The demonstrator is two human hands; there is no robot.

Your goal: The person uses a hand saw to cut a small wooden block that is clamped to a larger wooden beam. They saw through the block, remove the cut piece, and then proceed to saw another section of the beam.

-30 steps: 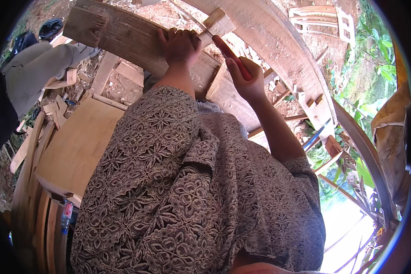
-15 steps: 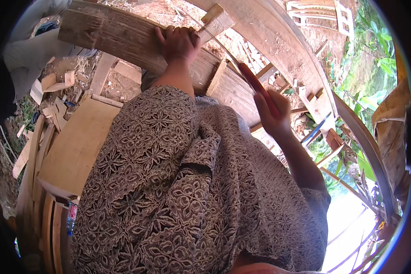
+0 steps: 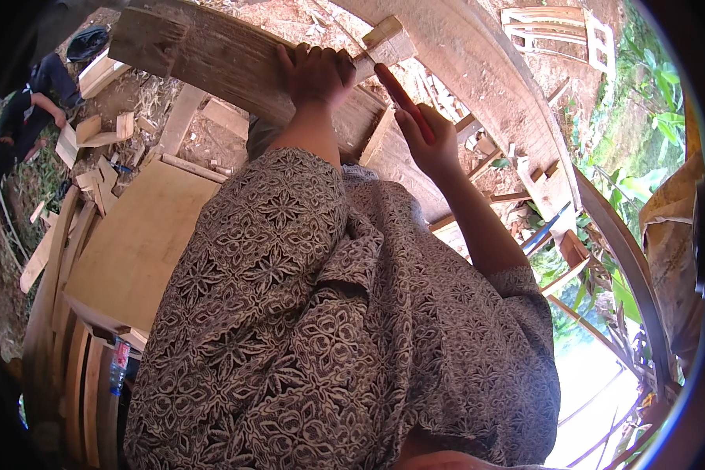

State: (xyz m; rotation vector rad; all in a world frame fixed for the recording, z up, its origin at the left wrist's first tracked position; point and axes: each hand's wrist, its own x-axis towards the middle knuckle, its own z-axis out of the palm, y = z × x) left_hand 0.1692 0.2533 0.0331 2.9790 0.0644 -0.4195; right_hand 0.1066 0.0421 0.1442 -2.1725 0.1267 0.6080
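My left hand (image 3: 315,74) gripped the top edge of a weathered grey wooden plank (image 3: 227,63). My right hand (image 3: 429,142) clenched a red-handled tool (image 3: 403,100), angled up toward the plank's pale block end (image 3: 385,43).

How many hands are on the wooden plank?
1. The left hand grips the wooden plank at its upper edge. The right hand is off it, holding a red-handled tool.

open: bare dirt above weathered plank (image 3: 235,66) | blocked: small wood block (image 3: 388,43) just right of left hand (image 3: 315,74) | blocked below: patterned garment (image 3: 305,313) | cluttered left: offcuts (image 3: 102,129)
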